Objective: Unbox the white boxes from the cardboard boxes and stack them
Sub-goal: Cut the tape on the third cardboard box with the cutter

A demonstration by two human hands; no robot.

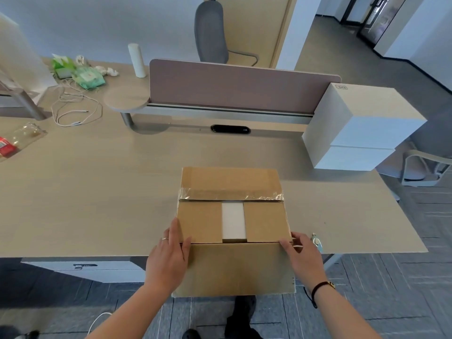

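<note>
A brown cardboard box (230, 182) stands at the desk's near edge. Its near flap (237, 267) hangs open toward me, while the far flap is down with torn clear tape on it. Between the two inner flaps a strip of a white box (233, 220) shows. My left hand (168, 255) lies with straight fingers against the box's near left corner, thumb on the top edge. My right hand (303, 253) grips the near right corner with bent fingers. Two white boxes (362, 123) are stacked at the desk's right end.
The desk (97, 192) is backed by a mauve divider panel (232, 86). A small key-like metal object (316, 242) lies by my right hand. Cables (73, 104), green packs (85, 77), a white cylinder (137, 61) and a plastic package (22, 138) sit at the left. A chair (420, 167) stands on the right.
</note>
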